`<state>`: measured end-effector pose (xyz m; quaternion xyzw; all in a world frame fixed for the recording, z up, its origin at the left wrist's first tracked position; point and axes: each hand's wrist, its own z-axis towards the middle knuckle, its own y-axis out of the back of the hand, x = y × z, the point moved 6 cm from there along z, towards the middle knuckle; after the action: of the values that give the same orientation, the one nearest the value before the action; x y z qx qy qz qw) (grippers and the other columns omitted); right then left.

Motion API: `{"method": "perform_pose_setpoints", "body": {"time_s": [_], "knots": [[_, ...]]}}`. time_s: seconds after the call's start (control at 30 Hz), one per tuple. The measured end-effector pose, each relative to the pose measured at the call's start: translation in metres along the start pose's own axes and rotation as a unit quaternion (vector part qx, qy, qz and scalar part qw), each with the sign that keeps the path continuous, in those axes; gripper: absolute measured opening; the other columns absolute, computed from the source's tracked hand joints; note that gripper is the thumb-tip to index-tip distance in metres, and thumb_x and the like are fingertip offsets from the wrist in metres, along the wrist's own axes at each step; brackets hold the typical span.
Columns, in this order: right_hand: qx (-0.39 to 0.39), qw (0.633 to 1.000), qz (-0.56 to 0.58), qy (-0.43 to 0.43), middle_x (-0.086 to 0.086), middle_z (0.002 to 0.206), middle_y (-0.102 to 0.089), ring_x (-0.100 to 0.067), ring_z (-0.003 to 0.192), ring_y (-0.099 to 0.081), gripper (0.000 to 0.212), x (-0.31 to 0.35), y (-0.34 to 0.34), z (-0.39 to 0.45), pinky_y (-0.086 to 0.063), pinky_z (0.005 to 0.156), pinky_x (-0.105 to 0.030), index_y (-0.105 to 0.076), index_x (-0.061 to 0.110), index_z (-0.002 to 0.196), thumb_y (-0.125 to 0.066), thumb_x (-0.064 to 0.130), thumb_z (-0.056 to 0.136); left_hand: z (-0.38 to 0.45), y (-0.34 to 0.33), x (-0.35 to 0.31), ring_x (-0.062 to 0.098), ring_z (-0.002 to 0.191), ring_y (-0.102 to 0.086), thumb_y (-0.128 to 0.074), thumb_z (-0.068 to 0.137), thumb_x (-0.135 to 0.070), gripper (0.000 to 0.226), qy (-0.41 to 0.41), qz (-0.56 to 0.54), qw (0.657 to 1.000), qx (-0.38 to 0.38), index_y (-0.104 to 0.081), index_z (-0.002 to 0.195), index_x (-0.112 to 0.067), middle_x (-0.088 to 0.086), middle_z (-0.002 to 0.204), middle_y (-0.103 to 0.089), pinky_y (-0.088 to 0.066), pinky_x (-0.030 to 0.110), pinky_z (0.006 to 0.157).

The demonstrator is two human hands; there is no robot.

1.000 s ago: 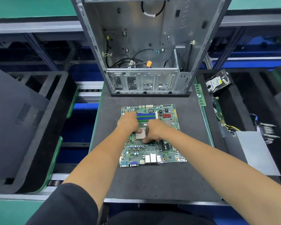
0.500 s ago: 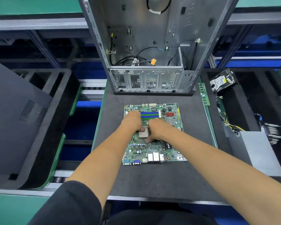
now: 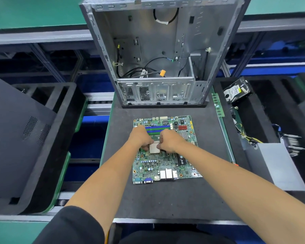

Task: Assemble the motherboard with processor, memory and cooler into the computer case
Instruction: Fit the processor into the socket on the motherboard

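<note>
Nearest, both forearms reach forward over the dark desk [image 3: 165,199] and meet above the motherboard [image 3: 164,166], which lies flat at the desk's middle with its port edge toward the person and its blue and green memory slots [image 3: 158,128] at the far end. The processor [image 3: 154,148] sits in its socket near the board's centre, directly beneath and between the two hands, so neither is clearly nearer; it looks roughly square, with no long axis to speak of. The left hand [image 3: 140,137] is curled, its fingertips resting at the processor's left edge; the right hand [image 3: 171,140] is likewise curled, fingers pressing at the chip's right edge. Whether either actually pinches the chip or a socket lever cannot be told. Judging by this, seating or locking the processor is the step in hand. Beyond the board, the open computer case [image 3: 158,67] stands at the desk's far edge, and a memory stick [image 3: 218,105] lies off to the right.
</note>
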<state>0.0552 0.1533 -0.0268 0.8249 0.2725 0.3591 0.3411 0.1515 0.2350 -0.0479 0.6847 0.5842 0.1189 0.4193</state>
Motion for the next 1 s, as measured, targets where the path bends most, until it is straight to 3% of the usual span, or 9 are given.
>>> {"method": "perform_pose_setpoints", "body": {"time_s": [0.17,0.27,0.33,0.4,0.57,0.67,0.8,0.87,1.0], "knots": [[-0.053,0.992,-0.074,0.084,-0.011,0.096,-0.069,-0.027,0.089,-0.066,0.012,0.015,0.006,0.0,-0.057,0.079,-0.038,-0.07,0.006,0.098,-0.067,0.007,0.087,-0.005,0.007,0.002,0.009,0.041,-0.057,-0.071,0.08,-0.02,0.023,0.016,-0.044,0.998,-0.033,-0.055,0.085,-0.005,0.001,0.046,-0.059,-0.047,0.02,0.041],[-0.043,0.989,-0.081,0.113,-0.007,0.092,-0.072,-0.023,0.086,-0.066,0.011,0.014,0.005,-0.002,-0.055,0.078,-0.034,-0.076,0.007,0.094,-0.069,0.012,0.087,-0.007,0.008,0.003,0.004,0.029,-0.051,-0.066,0.085,-0.015,0.022,0.006,-0.049,0.998,-0.028,-0.051,0.071,-0.005,-0.003,0.031,-0.051,-0.04,0.014,0.032],[-0.041,0.989,-0.06,0.129,-0.003,0.084,-0.069,-0.021,0.08,-0.064,0.01,0.012,0.007,-0.003,-0.051,0.071,-0.031,-0.076,0.007,0.089,-0.073,0.015,0.084,-0.006,0.007,0.002,0.012,0.05,-0.066,-0.066,0.083,-0.008,0.012,-0.013,-0.059,0.998,-0.009,-0.063,0.078,0.002,-0.001,0.039,-0.058,-0.057,0.022,0.054],[-0.045,0.988,-0.037,0.14,0.002,0.08,-0.062,-0.016,0.074,-0.059,0.009,0.011,0.01,-0.002,-0.045,0.066,-0.028,-0.076,0.008,0.085,-0.076,0.017,0.081,-0.007,0.008,0.002,0.02,0.063,-0.07,-0.069,0.081,-0.002,0.007,-0.041,-0.097,0.994,0.008,-0.07,0.085,0.003,-0.001,0.051,-0.064,-0.06,0.034,0.069],[-0.036,0.99,-0.057,0.127,0.005,0.061,-0.058,-0.019,0.066,-0.06,0.022,0.013,0.006,0.001,-0.046,0.06,-0.028,-0.067,0.012,0.067,-0.078,0.025,0.081,-0.017,0.008,0.0,0.022,0.06,-0.069,-0.078,0.077,-0.007,0.01,-0.075,-0.121,0.99,0.011,-0.07,0.074,-0.002,0.008,0.071,-0.068,-0.06,0.032,0.065],[-0.022,0.984,-0.12,0.132,-0.008,0.074,-0.066,-0.025,0.069,-0.065,0.034,0.016,0.002,0.001,-0.046,0.055,-0.029,-0.066,0.006,0.069,-0.08,0.036,0.077,-0.013,0.005,0.003,0.024,0.061,-0.07,-0.079,0.076,-0.01,0.015,-0.046,-0.121,0.991,-0.014,-0.07,0.077,0.001,0.012,0.071,-0.07,-0.06,0.036,0.068],[-0.031,0.972,-0.178,0.152,-0.003,0.086,-0.057,-0.023,0.074,-0.06,0.036,0.023,0.001,-0.003,-0.051,0.063,-0.035,-0.059,0.009,0.073,-0.081,0.037,0.077,-0.009,0.005,-0.005,0.017,0.048,-0.055,-0.074,0.075,-0.012,0.024,-0.038,-0.014,0.998,-0.049,-0.052,0.067,-0.006,0.006,0.058,-0.058,-0.053,0.029,0.051],[-0.036,0.968,-0.191,0.161,-0.004,0.093,-0.056,-0.023,0.079,-0.061,0.029,0.028,-0.001,-0.004,-0.051,0.065,-0.037,-0.062,0.007,0.085,-0.08,0.03,0.08,-0.01,0.008,-0.011,0.018,0.055,-0.051,-0.062,0.079,-0.006,0.018,-0.051,0.046,0.995,-0.079,-0.047,0.069,-0.007,0.01,0.071,-0.055,-0.041,0.026,0.044],[-0.047,0.964,-0.195,0.173,-0.002,0.09,-0.046,-0.023,0.077,-0.055,0.029,0.03,-0.003,-0.003,-0.042,0.063,-0.035,-0.064,0.005,0.097,-0.078,0.025,0.081,-0.005,0.007,-0.021,0.027,0.078,-0.062,-0.051,0.083,0.002,0.004,-0.077,0.118,0.987,-0.073,-0.053,0.081,-0.001,0.017,0.092,-0.063,-0.043,0.029,0.053]]}}
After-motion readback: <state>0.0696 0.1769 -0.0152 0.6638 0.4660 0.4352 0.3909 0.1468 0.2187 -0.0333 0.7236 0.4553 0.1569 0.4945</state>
